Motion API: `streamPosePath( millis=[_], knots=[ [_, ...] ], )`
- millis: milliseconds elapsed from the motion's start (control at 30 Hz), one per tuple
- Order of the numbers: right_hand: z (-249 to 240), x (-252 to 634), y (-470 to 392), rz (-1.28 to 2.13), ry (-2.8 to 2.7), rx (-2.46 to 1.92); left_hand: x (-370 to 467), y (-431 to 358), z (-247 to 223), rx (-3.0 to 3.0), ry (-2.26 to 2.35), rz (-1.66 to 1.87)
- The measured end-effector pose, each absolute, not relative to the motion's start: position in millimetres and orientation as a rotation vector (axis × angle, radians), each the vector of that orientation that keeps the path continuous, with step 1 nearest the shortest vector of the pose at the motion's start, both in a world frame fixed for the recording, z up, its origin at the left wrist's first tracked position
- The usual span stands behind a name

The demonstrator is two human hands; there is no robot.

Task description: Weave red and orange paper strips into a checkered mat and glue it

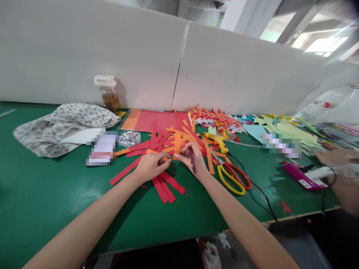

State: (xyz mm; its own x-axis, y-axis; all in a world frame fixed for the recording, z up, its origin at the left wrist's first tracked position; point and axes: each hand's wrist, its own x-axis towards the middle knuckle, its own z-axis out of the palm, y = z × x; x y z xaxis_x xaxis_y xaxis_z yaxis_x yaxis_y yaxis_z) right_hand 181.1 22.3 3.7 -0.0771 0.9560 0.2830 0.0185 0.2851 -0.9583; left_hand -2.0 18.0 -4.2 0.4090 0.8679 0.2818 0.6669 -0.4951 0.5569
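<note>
My right hand (195, 158) is closed, with a dark pen (193, 158) tucked between its fingers. Its thumb and fingertips also pinch the lower end of an orange paper strip (177, 140). My left hand (151, 164) lies just to the left, fingers curled together over the strips; whatever is between its fingertips is hidden. Beneath and around both hands is a loose pile of red and orange strips. Several red paper strips (165, 188) stick out toward me, and another red strip (125, 172) reaches out to the left.
Scissors (234, 179) with red and yellow handles lie right of my right hand, near a yellow glue gun (218, 141). Leftward are a phone (101, 149), a patterned cloth (64, 127) and a lidded cup (109, 95). Cut paper pieces (215, 117) are heaped by the white partition (134, 56).
</note>
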Motion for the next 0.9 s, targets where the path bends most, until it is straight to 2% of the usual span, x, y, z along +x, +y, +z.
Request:
streamPosePath(
  millis=[733,900],
  knots=[
    [-8,176,25,1.003,-1.482,-1.025,0,18,-2,2.275,1.324,0.799],
    [-2,192,32,0.818,-1.312,-1.045,0,18,-6,2.301,1.328,0.769]
  ],
)
